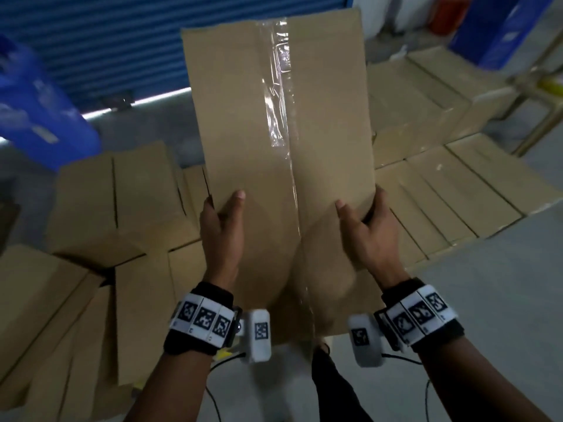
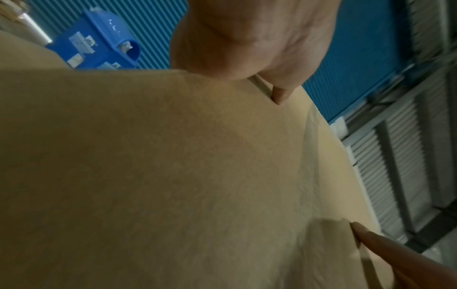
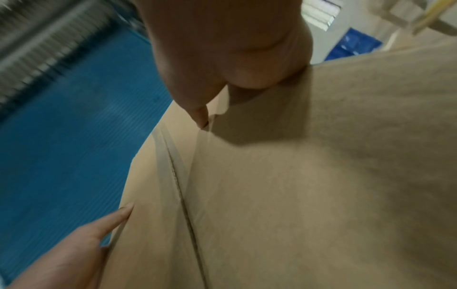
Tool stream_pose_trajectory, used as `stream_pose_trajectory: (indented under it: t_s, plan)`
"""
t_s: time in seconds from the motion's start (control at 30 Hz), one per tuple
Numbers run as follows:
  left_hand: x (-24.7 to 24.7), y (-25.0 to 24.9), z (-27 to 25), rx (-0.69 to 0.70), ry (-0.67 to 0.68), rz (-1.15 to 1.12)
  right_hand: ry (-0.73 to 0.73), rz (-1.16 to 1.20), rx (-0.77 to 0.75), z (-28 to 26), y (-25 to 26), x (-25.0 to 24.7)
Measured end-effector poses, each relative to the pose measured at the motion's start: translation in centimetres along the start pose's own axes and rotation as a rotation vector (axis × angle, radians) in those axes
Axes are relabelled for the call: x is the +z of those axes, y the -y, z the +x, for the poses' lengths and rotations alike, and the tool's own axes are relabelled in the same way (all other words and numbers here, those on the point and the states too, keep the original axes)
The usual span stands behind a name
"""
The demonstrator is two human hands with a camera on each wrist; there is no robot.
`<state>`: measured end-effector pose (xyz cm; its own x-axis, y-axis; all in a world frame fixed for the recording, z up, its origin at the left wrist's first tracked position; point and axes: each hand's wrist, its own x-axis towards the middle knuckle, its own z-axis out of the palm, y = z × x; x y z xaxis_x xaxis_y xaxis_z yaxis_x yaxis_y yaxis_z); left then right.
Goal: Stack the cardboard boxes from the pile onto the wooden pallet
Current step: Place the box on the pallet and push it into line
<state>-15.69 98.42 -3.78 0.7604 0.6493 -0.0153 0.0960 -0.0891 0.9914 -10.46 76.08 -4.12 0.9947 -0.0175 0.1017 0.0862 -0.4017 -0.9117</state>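
A long, flat brown cardboard box (image 1: 274, 153) with a strip of clear tape (image 1: 281, 95) along its centre seam is held up in the air in front of the person, its far end tipped away toward a blue corrugated roller shutter (image 1: 122, 41). The left hand (image 1: 222, 236) grips the box's left edge near the close end, thumb pressed on the top face and the fingers curled round the side and underneath. The right hand (image 1: 370, 236) grips the right edge in the same way, thumb on top, fingers wrapped below. In the left wrist view the thumb (image 2: 279, 93) sits on the edge of the cardboard, and the right wrist view shows a fingertip (image 3: 201, 117) lying against the taped seam.

Below and to the left, a loose pile of brown cardboard boxes (image 1: 100, 214) lies on the grey concrete floor (image 1: 502, 315), tilted at different angles. To the right, a neat layer of similar boxes (image 1: 451, 190) lies flat side by side; what they rest on is hidden. A blue plastic drum (image 1: 36, 111) stands at far left, blurred. Both wrists carry black bands with white square-patterned markers (image 1: 202, 319).
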Motion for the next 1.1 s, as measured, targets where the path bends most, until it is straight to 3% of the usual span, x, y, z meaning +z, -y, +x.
stream_pose_trajectory:
  t_s: [0.2,0.4,0.57,0.9,1.1]
  plan:
    - [-2.3,-8.1,-8.4,0.146,0.062,-0.090,-0.102,0.058,-0.086,-7.4,5.7,-7.7]
    - [2.9,-13.1,-15.0,0.206,0.150,-0.191,-0.268,0.073,-0.114,-10.2,6.9,-17.6]
    - [12.4,-15.4,-20.7,0.226,0.278,-0.201,-0.423,0.035,-0.067,-10.5,3.6,-28.0]
    - [37.8,-17.2,-37.0,0.202,0.625,-0.244,-0.691,-0.083,0.043,-12.9,-7.5,-54.4]
    - [48.2,-18.1,-41.6,0.236,0.754,-0.252,-0.794,-0.141,0.090,-11.4,-11.3,-64.3]
